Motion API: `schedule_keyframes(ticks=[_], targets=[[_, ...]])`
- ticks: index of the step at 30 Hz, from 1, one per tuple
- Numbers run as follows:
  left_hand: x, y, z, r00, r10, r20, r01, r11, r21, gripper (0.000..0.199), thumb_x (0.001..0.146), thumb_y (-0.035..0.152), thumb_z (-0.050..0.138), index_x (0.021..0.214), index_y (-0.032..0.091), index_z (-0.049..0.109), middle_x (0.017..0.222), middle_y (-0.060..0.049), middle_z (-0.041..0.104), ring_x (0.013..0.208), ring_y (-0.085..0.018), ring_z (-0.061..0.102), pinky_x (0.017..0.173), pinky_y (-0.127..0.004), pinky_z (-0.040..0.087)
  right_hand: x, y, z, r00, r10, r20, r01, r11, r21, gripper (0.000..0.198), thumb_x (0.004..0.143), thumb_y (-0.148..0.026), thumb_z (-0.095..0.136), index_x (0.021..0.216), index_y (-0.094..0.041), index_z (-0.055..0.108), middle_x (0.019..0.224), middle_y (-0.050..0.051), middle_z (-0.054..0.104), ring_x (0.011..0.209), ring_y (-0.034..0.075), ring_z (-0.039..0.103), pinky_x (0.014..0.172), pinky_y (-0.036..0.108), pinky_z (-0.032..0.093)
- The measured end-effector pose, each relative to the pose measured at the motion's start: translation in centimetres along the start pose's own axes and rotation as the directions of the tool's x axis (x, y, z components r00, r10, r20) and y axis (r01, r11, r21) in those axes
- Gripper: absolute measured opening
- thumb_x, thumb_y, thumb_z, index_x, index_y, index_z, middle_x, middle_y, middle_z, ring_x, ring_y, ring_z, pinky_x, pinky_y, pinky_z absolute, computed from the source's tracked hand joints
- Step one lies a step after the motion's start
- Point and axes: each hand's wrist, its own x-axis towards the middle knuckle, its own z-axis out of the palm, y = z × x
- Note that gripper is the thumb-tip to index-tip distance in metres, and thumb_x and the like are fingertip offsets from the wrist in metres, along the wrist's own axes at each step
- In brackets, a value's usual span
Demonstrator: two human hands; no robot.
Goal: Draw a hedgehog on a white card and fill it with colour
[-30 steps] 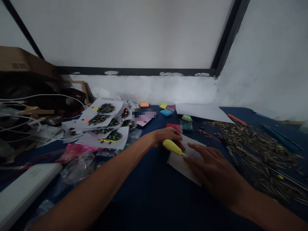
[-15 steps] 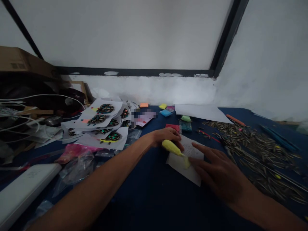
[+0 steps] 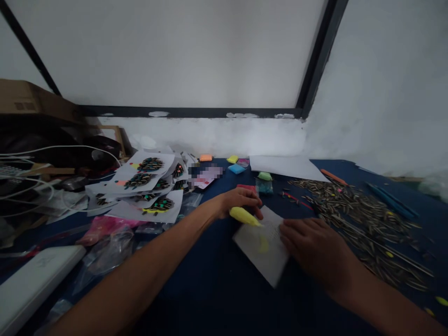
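Note:
In the head view my left hand (image 3: pixel 241 200) is closed around a soft yellow lump of modelling clay (image 3: pixel 245 216), whose tapered tip points right over a small sheet of paper (image 3: pixel 266 261). Small print covers the sheet's upper part, and a flattened yellow clay patch (image 3: pixel 263 244) sticks to its middle. At the sheet's right edge, my right hand (image 3: pixel 311 247) has its fingers pressed together on the paper; its thumb is hidden.
Stacked sheets with seed-decorated pictures (image 3: pixel 154 205) lie left, near plastic bags (image 3: pixel 112 247) and a white box-shaped object (image 3: pixel 45 280). Clay packets (image 3: pixel 237 168) sit at the back. Loose dark seed-like pieces (image 3: pixel 364 210), an orange tool (image 3: pixel 333 177) and blue tweezers-like tool (image 3: pixel 392 199) lie right.
My right hand has moved off the yellow patch to the sheet's right edge, its fingers now together. The sheet has turned and slid slightly nearer. The clay strand to the patch no longer shows.

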Motion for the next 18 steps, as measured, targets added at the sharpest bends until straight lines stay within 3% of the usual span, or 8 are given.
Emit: schedule_keyframes(ticks=[4, 6, 8, 10, 12, 14, 18], targets=[[-0.1, 0.3, 0.1, 0.998, 0.016, -0.06, -0.019, 0.999, -0.051, 0.025, 0.07, 0.029, 0.073, 0.08, 0.012, 0.057, 0.071, -0.008, 0.07, 0.059, -0.013, 0.062, 0.056, -0.023, 0.045, -0.2, -1.2, -1.7, 0.999, 0.046, 0.021, -0.044, 0.996, -0.072, 0.024, 0.082, -0.015, 0.051, 0.069, -0.022, 0.07, 0.065, 0.006, 0.067, 0.062, 0.026, 0.064, 0.059, 0.04, 0.047], [-0.2, 0.5, 0.1, 0.996, 0.011, -0.088, -0.017, 0.997, -0.07, 0.023, 0.072, 0.029, 0.072, 0.08, 0.012, 0.058, 0.07, -0.007, 0.07, 0.059, -0.014, 0.063, 0.057, -0.023, 0.046, -0.4, -1.1, -1.7, 0.999, 0.048, 0.005, -0.047, 0.994, -0.099, 0.022, 0.079, -0.011, 0.053, 0.073, -0.021, 0.071, 0.064, 0.006, 0.066, 0.06, 0.025, 0.063, 0.059, 0.039, 0.047], [-0.3, 0.6, 0.0, 0.995, 0.0, -0.097, -0.007, 0.997, -0.077, 0.021, 0.075, 0.029, 0.07, 0.081, 0.012, 0.058, 0.069, -0.008, 0.07, 0.058, -0.014, 0.063, 0.057, -0.024, 0.046, -0.5, -0.4, -1.2, 0.997, 0.061, -0.037, -0.065, 0.99, -0.124, 0.031, 0.076, -0.006, 0.052, 0.094, -0.02, 0.072, 0.082, 0.01, 0.071, 0.072, 0.027, 0.066, 0.065, 0.04, 0.048], [-0.4, 0.8, -0.1, 0.997, -0.004, -0.077, -0.001, 0.998, -0.065, 0.02, 0.078, 0.03, 0.067, 0.082, 0.012, 0.06, 0.068, -0.009, 0.07, 0.056, -0.014, 0.063, 0.057, -0.024, 0.047, -0.5, 0.3, -0.4, 0.996, 0.075, -0.05, -0.08, 0.99, -0.119, 0.047, 0.074, -0.001, 0.049, 0.116, -0.018, 0.065, 0.112, 0.015, 0.068, 0.096, 0.03, 0.064, 0.075, 0.042, 0.049], [-0.5, 1.0, -0.2, 0.999, -0.001, -0.049, -0.001, 0.999, -0.05, 0.021, 0.078, 0.031, 0.066, 0.082, 0.011, 0.061, 0.065, -0.009, 0.069, 0.054, -0.014, 0.063, 0.056, -0.024, 0.047, -0.1, 0.9, 0.1, 0.996, 0.079, 0.048, -0.076, 0.995, -0.07, 0.05, 0.077, 0.0, 0.047, 0.123, -0.015, 0.06, 0.117, 0.015, 0.065, 0.101, 0.028, 0.063, 0.077, 0.039, 0.05], [-0.6, 1.1, -0.2, 0.999, 0.005, -0.037, -0.006, 0.999, -0.046, 0.023, 0.078, 0.033, 0.067, 0.082, 0.011, 0.062, 0.062, -0.008, 0.068, 0.053, -0.014, 0.062, 0.056, -0.023, 0.047, 0.5, 1.2, 0.2, 0.98, 0.096, 0.175, -0.092, 0.995, -0.034, 0.045, 0.08, -0.003, 0.046, 0.121, -0.015, 0.06, 0.108, 0.014, 0.068, 0.091, 0.026, 0.065, 0.071, 0.036, 0.051], [-0.5, 1.1, -0.1, 0.989, 0.058, -0.139, -0.074, 0.991, -0.109, 0.025, 0.074, 0.033, 0.071, 0.079, 0.01, 0.063, 0.067, -0.007, 0.069, 0.06, -0.014, 0.064, 0.06, -0.023, 0.048, 1.9, 1.2, -0.7, 0.933, 0.155, 0.325, -0.183, 0.981, 0.056, 0.028, 0.084, -0.012, 0.047, 0.105, -0.017, 0.065, 0.098, 0.012, 0.067, 0.088, 0.026, 0.065, 0.07, 0.035, 0.048]])
